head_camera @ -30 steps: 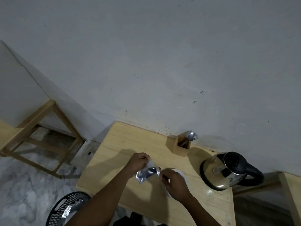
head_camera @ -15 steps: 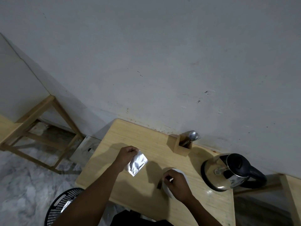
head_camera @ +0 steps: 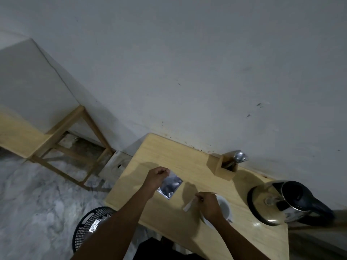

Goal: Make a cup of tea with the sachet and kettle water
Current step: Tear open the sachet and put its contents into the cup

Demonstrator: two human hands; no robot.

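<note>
Two hands over the tabletop: left hand pinching foil sachet near left edge, right hand gripping white strip beside cup; kettle at right edge.

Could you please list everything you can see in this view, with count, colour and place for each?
Table: one, light wood, against the wall.
Foil sachet: one, silver, in left hand.
Tea bag tag: one, white, in right hand.
Cup: one, white, under right hand.
Kettle: one, steel and black, table's right end.
Wooden holder: one, by wall, spoon inside.
Basket: one, black, on floor.
Left hand; right hand.
</note>
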